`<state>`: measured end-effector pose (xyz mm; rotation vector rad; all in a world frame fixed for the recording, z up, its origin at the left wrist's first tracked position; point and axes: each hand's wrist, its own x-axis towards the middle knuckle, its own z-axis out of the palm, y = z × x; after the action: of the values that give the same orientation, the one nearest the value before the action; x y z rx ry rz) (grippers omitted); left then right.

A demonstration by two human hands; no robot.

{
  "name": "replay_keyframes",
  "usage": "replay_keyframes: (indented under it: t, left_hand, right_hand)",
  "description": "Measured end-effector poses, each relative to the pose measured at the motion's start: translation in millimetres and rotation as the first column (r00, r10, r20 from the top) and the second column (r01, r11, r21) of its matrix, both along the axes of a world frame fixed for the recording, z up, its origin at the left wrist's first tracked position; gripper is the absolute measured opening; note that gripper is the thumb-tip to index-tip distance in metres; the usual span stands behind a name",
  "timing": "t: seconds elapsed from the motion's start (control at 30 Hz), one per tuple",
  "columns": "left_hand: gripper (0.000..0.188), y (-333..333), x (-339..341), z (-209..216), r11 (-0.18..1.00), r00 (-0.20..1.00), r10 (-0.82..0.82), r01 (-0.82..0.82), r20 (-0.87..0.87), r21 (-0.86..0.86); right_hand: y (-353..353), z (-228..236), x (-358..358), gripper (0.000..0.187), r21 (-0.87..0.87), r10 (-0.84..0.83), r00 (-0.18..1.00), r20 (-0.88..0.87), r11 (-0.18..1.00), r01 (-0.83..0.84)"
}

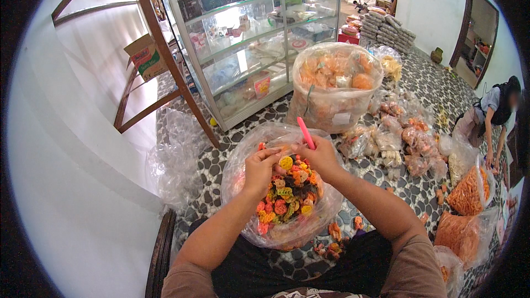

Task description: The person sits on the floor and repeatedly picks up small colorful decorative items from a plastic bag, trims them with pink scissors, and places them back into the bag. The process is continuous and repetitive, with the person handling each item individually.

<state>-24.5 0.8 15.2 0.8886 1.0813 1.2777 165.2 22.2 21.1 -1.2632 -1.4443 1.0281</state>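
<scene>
Between my legs stands a large clear plastic bag (234, 157) with its mouth spread wide. Inside lie many curly, ridged snack-like pieces (280, 207) in orange, red, yellow, green and dark colours. Over the far part of its mouth, my left hand (261, 170) has its fingers pinched together. What it grips is too small to make out. My right hand (320, 157) is closed close beside it, and a bright pink stick-like tool (305, 132) juts up from its grip. Just below the fingertips shows a round yellow piece (285, 163); I cannot tell whether it is held.
Loose pieces (334, 232) lie on the pebble-patterned floor by my right leg. A big sack of orange bagged goods (337, 99) stands ahead, before a glass cabinet (259, 38). Filled bags (422, 143) spread rightward towards another person (488, 113). Crumpled plastic (176, 154) lies left.
</scene>
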Motion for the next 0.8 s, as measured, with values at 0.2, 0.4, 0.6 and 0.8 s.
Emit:
replay_keyframes:
  t: [0.2, 0.4, 0.6, 0.8]
  left_hand:
    - [0.030, -1.5, -2.1, 2.9, 0.999, 1.000, 0.008, -0.008, 0.004, -0.046]
    - [0.030, -6.4, 3.6, 2.8, 0.988, 0.912, -0.040, 0.097, -0.407, 0.119]
    - [0.031, -8.9, 13.8, 0.0, 0.926, 0.692, 0.091, 0.205, -0.717, 0.316]
    - [0.024, -6.9, 34.1, 0.7, 0.872, 0.554, 0.176, 0.296, -0.813, 0.390]
  right_hand:
    - [6.6, 9.6, 16.8, 0.016, -0.161, -0.030, 0.985, -0.168, 0.987, 0.003]
    - [22.9, 8.0, 44.1, 0.015, -0.265, -0.162, 0.939, -0.304, 0.961, 0.080]
    - [61.9, -33.9, 81.8, 0.012, -0.340, -0.496, 0.799, -0.341, 0.857, 0.387]
    - [80.2, -110.3, 99.7, 0.027, -0.458, -0.507, 0.776, -0.377, 0.830, 0.320]
